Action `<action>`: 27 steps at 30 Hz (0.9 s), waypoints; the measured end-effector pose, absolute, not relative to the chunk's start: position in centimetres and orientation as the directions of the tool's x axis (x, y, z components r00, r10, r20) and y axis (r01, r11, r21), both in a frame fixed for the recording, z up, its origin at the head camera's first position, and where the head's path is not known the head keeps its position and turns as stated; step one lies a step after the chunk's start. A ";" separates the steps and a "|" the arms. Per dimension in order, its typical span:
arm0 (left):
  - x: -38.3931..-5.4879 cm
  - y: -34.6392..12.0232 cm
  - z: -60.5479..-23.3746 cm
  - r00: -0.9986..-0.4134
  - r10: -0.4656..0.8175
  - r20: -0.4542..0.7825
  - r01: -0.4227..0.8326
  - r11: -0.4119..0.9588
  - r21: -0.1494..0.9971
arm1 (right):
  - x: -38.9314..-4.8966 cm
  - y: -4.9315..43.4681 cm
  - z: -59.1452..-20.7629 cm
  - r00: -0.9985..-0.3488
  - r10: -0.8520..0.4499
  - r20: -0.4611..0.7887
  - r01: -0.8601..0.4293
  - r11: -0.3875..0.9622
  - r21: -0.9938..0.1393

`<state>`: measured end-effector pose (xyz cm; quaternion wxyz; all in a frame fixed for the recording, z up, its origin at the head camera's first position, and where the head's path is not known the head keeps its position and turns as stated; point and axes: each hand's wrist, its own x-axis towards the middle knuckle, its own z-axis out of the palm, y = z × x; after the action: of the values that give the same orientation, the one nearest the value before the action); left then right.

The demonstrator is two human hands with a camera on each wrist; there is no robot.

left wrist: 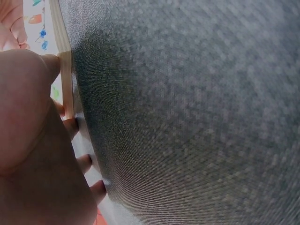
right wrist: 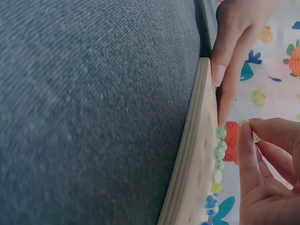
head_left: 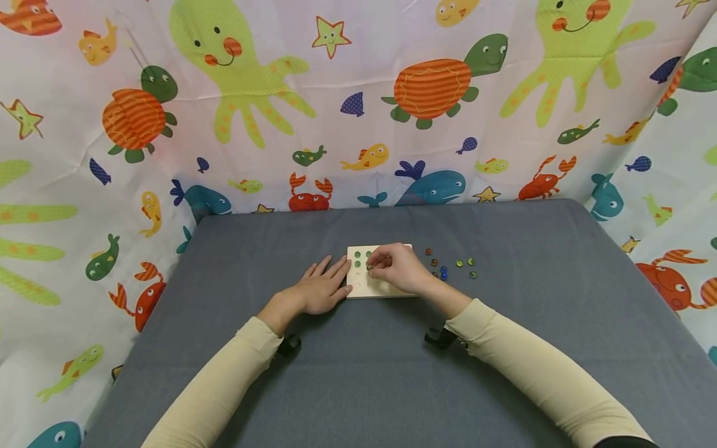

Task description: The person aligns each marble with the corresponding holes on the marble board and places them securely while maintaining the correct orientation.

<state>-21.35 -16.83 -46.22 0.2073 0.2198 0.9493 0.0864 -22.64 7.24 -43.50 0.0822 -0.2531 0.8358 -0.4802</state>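
A pale wooden board (head_left: pixel 358 290) with shallow round hollows lies on the grey cloth in front of the person. Several green marbles (head_left: pixel 357 254) sit in hollows at its left end. My left hand (head_left: pixel 320 289) rests flat with fingers spread, its thumb and fingertips at the board's left edge; in the left wrist view the thumb (left wrist: pixel 52 65) touches the board's side (left wrist: pixel 66 84). Over the board, my right hand (head_left: pixel 399 267) pinches a greenish marble (right wrist: pixel 256 137) between thumb and fingertips. That hand covers much of the board's right part in the head view.
Right of the board lie loose marbles: reddish-brown ones (head_left: pixel 428 251), blue ones (head_left: pixel 444 269) and yellow-green ones (head_left: pixel 459 263). Grey cloth (head_left: pixel 358 386) covers the table. A curtain with printed sea animals (head_left: pixel 370 124) stands behind it and along the sides.
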 end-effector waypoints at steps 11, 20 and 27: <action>-21.5 -16.9 -46.3 -0.813 0.465 -0.350 0.394 0.883 0.256 | -22.7 6.3 -44.2 -0.891 -0.447 0.081 -0.315 0.478 -0.820; -21.5 -17.0 -46.8 -0.820 0.463 -0.338 0.398 0.884 0.247 | -23.0 5.7 -44.9 -0.866 -0.488 0.106 -0.371 0.487 -0.790; -21.2 -17.1 -46.5 -0.817 0.468 -0.336 0.401 0.881 0.252 | -22.8 5.0 -44.6 -0.848 -0.519 0.108 -0.398 0.489 -0.776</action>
<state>-21.21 -17.07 -46.50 0.1974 0.2287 0.9495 0.0852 -22.81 5.04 -44.62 0.0705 -0.2664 0.8600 -0.4296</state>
